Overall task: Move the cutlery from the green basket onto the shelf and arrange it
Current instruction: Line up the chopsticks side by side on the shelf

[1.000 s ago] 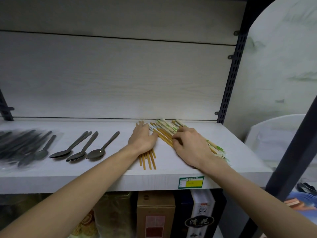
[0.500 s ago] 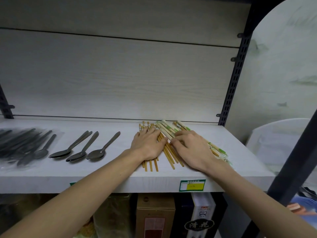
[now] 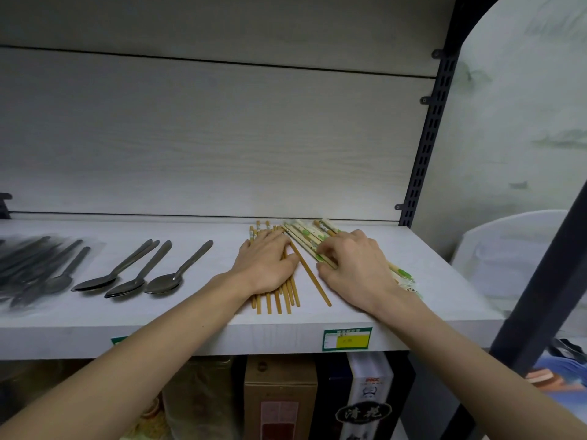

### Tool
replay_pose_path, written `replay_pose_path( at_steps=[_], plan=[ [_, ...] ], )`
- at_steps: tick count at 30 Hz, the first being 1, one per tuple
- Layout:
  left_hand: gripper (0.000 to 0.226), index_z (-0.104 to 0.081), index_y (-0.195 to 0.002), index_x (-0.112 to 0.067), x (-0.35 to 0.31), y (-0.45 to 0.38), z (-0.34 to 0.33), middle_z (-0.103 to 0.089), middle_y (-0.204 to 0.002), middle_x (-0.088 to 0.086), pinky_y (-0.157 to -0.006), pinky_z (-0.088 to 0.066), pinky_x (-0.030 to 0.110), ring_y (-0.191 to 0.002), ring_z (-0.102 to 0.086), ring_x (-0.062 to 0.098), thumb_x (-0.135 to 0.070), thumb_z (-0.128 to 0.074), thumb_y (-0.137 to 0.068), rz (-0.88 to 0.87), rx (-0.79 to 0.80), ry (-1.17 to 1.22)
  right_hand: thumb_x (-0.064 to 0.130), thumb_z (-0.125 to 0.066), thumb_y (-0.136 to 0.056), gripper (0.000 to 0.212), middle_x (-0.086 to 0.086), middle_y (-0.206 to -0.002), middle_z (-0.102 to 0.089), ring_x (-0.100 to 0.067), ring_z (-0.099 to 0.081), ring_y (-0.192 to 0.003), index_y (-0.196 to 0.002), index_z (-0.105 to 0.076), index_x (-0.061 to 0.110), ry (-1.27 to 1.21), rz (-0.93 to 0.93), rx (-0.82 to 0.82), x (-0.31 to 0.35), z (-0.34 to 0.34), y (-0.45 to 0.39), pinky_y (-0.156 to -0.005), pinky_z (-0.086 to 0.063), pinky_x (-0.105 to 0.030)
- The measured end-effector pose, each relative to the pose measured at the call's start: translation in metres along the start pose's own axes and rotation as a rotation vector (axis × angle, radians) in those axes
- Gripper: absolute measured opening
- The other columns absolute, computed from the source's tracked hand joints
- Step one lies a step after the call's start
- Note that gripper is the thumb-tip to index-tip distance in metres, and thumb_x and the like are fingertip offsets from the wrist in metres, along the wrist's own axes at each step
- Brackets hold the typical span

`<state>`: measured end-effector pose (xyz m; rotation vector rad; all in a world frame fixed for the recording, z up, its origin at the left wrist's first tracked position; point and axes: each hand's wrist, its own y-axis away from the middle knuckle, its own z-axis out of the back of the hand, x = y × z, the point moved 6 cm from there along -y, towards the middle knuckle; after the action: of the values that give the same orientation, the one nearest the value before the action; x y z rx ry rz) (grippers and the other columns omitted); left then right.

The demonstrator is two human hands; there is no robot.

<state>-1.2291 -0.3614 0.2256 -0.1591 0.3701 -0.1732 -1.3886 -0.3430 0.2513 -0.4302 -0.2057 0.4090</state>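
A white wood-grain shelf [image 3: 428, 281] is seen spanning the view, backed by pale panels and bounded at the right by a dark slotted upright [image 3: 427, 134]. A green-and-yellow price label [image 3: 347, 339] is fixed to its front edge. Below the shelf, boxes [image 3: 281, 398] are stored upright side by side.

At the far left of the shelf, a clear packet of dark cutlery [image 3: 38, 265] is laid flat. Beside it, three groups of metal spoons [image 3: 143, 268] are set out with bowls toward the front edge and handles angled back to the right.

The left hand [image 3: 265, 265] is laid flat, fingers straight and together, pressing down on a row of bare bamboo chopsticks [image 3: 276, 300] whose ends protrude front and back. One loose chopstick [image 3: 313, 281] is lying diagonally between the two hands. The right hand [image 3: 355, 268] is held with fingers curled over a bundle of green-printed wrapped chopsticks [image 3: 305, 236], which is gripped against the shelf; wrapper ends are visible behind the wrist.
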Motion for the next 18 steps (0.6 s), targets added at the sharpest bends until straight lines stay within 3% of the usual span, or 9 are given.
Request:
replay_pose_path(
  at_steps=[4, 8, 15, 18],
  plan=[
    [0.034, -0.05, -0.132, -0.028, -0.002, -0.002, 0.0, -0.051, -0.139, -0.006, -0.113, -0.031, 0.047, -0.132, -0.042, 0.019, -0.039, -0.04, -0.101, -0.013, -0.01, 0.02, 0.038, -0.055, -0.088, 0.027, 0.002, -0.102, -0.069, -0.025, -0.053, -0.101, -0.107, -0.071, 0.025, 0.046, -0.044, -0.011, 0.0, -0.002, 0.0, -0.088, -0.042, -0.039],
    [0.048, -0.041, -0.148, -0.028, -0.006, -0.002, -0.002, -0.041, -0.155, -0.006, -0.117, -0.025, 0.048, -0.142, -0.034, 0.019, -0.047, -0.036, -0.104, -0.005, 0.004, -0.031, 0.038, -0.052, -0.089, 0.026, 0.0, -0.088, -0.067, -0.027, -0.053, -0.096, -0.094, -0.072, 0.022, 0.09, -0.092, -0.028, 0.003, 0.0, 0.0, -0.084, -0.037, -0.04],
    [0.051, -0.04, -0.15, -0.03, -0.007, -0.001, -0.001, -0.041, -0.155, -0.006, -0.117, -0.027, 0.048, -0.143, -0.034, 0.019, -0.051, -0.036, -0.104, -0.021, -0.005, -0.038, 0.033, -0.055, -0.089, 0.026, -0.002, -0.097, -0.073, -0.028, -0.059, -0.099, -0.103, -0.075, 0.022, -0.032, -0.164, -0.071, -0.003, 0.007, 0.001, -0.083, -0.042, -0.038],
    [0.049, -0.045, -0.146, -0.028, -0.007, 0.002, 0.001, -0.042, -0.155, -0.005, -0.117, -0.027, 0.046, -0.144, -0.033, 0.019, -0.052, -0.036, -0.104, -0.023, -0.01, -0.053, 0.03, -0.058, -0.089, 0.025, 0.001, -0.099, -0.074, -0.025, -0.063, -0.095, -0.105, -0.075, 0.023, -0.153, -0.209, -0.093, -0.009, 0.015, 0.002, -0.074, -0.046, -0.032]
  ],
)
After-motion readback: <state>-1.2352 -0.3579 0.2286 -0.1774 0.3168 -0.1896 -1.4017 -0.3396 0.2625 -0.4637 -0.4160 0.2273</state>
